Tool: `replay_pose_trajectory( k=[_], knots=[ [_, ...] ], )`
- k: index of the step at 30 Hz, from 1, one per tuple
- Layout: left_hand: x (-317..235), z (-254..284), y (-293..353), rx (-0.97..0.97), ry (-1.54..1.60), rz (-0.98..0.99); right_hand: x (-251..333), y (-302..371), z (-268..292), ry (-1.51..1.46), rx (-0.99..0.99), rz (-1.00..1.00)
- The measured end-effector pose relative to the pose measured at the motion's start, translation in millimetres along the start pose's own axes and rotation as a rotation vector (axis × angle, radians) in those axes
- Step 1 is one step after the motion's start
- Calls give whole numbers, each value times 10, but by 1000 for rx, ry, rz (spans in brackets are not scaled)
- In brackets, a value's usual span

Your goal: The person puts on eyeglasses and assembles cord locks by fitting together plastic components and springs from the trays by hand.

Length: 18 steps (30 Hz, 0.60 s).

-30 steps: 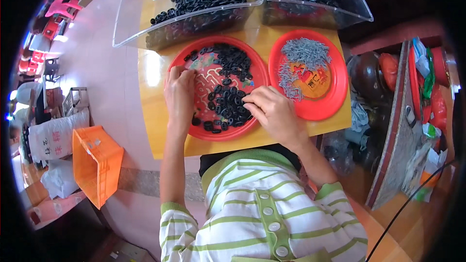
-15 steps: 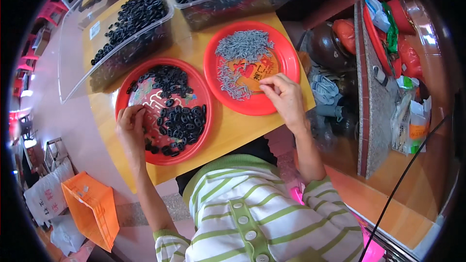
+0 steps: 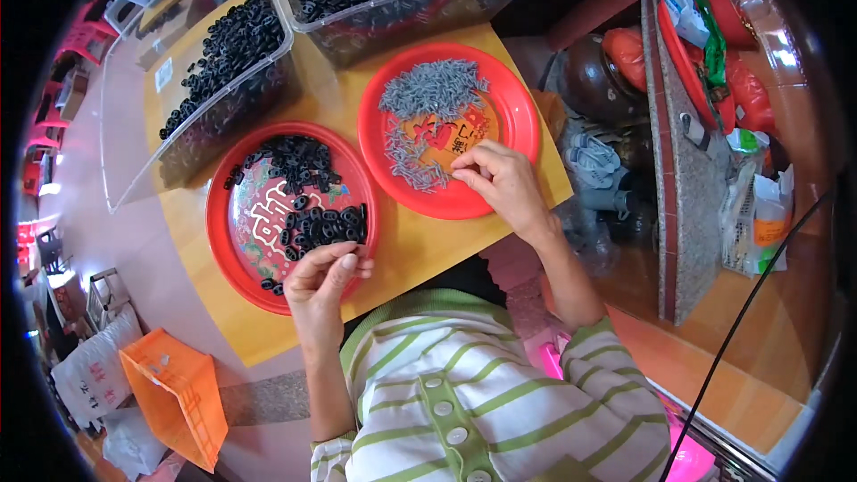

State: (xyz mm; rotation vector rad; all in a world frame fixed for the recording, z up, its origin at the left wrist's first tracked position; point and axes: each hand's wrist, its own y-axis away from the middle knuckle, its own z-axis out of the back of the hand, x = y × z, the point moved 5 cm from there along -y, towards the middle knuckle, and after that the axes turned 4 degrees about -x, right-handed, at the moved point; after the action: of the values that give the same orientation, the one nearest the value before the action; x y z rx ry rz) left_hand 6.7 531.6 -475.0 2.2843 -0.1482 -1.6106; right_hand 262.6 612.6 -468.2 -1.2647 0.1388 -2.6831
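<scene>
Beyond left hand (image 3: 320, 286), black pieces (image 3: 323, 227), beside right hand (image 3: 507, 186), grey pins (image 3: 435, 89), both hands curled, pinch unclear

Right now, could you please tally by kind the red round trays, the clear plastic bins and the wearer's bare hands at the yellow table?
Left red tray and right red tray: 2
Left clear bin and right clear bin: 2
Left hand and right hand: 2
Total: 6
</scene>
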Motion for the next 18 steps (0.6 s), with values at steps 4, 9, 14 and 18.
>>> replay_pose_trajectory(
  k=[4,9,14,18],
  knots=[
    [140,-127,57,51,110,57,-23,37,-26,-12,-9,29],
    [212,-198,74,64,61,111,-27,34,-60,-26,-30,67],
    [200,-261,50,90,52,73,61,28,-65,229,-73,182],
    [120,-272,40,88,61,45,100,-5,-66,184,-53,120]
  ],
)
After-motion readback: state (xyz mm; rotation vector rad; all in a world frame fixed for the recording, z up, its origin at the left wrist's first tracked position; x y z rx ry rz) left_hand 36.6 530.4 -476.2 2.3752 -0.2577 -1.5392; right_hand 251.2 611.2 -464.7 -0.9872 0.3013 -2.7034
